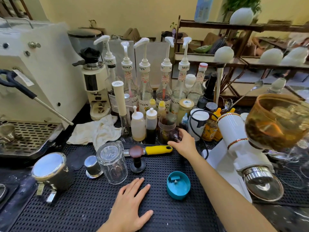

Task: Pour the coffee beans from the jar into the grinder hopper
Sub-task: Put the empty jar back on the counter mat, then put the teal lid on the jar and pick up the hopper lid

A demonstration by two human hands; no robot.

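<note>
Head view
Open room: bare black mat [93, 206] is seen left of the left hand [132, 205].
Left hand: laid flat, fingers spread, nothing held.
Right hand [184, 143]: reached forward, loosely open beside a dark jar [167, 131] (contact unclear).
Grinder hopper [274, 121]: right of it, uncovered.
Teal lid [178, 185]: between both hands.

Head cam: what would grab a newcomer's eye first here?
Probably the right hand stretched over the black mat to a clear jar among the bottles, while the left hand lies flat near the front edge. Next, the teal lid lying upside down on the mat, and the white grinder on the right with its amber hopper. Behind stands a row of pump-topped syrup bottles.
</note>
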